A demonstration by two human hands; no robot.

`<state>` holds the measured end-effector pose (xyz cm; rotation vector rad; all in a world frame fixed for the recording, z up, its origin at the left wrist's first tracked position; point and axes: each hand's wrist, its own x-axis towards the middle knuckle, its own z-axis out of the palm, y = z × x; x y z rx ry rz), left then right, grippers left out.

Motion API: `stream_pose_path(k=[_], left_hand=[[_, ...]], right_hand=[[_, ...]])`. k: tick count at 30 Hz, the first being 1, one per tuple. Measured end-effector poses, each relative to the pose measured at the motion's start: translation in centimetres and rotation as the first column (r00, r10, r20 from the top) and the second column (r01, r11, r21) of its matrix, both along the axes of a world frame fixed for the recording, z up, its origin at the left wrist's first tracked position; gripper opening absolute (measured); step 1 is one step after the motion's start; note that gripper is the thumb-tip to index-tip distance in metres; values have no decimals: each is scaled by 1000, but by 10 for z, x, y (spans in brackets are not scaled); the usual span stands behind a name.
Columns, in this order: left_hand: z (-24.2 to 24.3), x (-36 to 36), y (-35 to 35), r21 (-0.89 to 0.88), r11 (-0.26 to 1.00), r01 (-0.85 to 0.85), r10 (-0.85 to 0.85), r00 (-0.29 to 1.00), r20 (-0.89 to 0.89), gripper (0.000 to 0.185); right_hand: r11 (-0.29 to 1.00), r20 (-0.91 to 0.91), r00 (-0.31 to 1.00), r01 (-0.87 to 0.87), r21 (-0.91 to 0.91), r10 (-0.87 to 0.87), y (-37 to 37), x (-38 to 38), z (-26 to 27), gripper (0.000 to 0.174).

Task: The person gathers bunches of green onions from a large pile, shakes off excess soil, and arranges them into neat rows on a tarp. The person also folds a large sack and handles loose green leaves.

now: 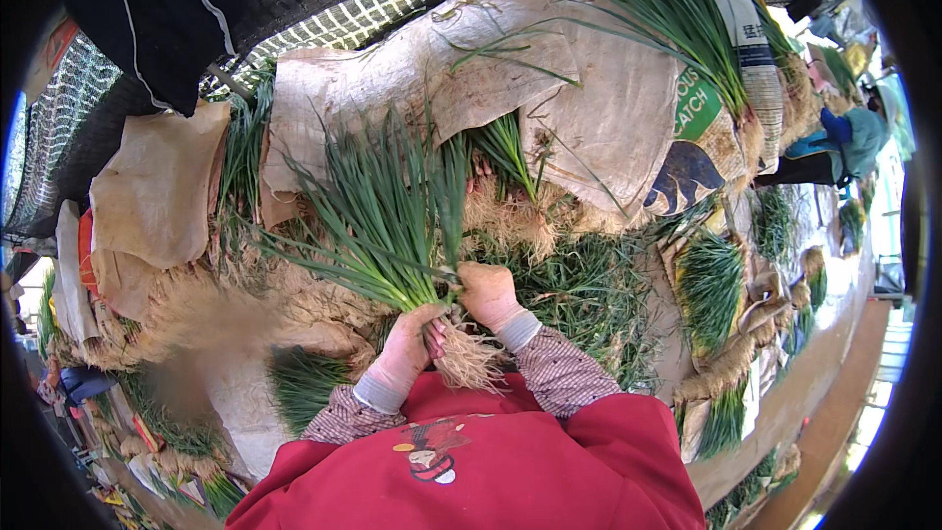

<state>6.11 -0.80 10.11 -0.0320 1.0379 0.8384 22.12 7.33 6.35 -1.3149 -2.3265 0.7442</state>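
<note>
A bunch of scallions (pixel 386 213) spreads its green leaves away from me, its pale roots (pixel 467 361) hanging towards my lap. Around the stalks, just above the roots, my left hand (pixel 408 353) is closed. My right hand (pixel 489 294) is beside it, fingers closed on what looks like a few leaves at the bunch's right side; the exact grip is partly hidden. Both wrists have grey ribbed cuffs. Just beyond the bunch, more rooted scallions (pixel 508 154) stick out from under a worn woven sack (pixel 360 96).
Loose green leaves (pixel 589 302) litter the ground to the right. A second sack (pixel 600 103) covers the pile at the back right, with long scallions (pixel 677 29) on top. Another bundle (pixel 710 287) lies further right. A person (pixel 846 136) is bent over at the far right.
</note>
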Motion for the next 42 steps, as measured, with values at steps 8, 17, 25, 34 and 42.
stream_pose_path(k=[8, 17, 25, 34, 42], left_hand=[[76, -27, -4, 281, 877, -390, 172, 800, 574, 56], [6, 11, 36, 276, 959, -64, -30, 945, 325, 30], [-46, 58, 93, 179, 980, -82, 18, 943, 334, 15], [-24, 11, 49, 97, 974, -204, 161, 929, 334, 34], [-44, 2, 45, 145, 982, -121, 96, 981, 170, 35]], right_hand=[[452, 194, 979, 202, -869, -66, -9, 127, -53, 48], [940, 574, 812, 271, -208, -107, 112, 99, 5, 41], [999, 171, 985, -10, -50, 18, 101, 71, 17, 41], [684, 429, 754, -36, -729, 497, 70, 109, 47, 46], [573, -385, 832, -102, -813, -398, 111, 23, -18, 29]])
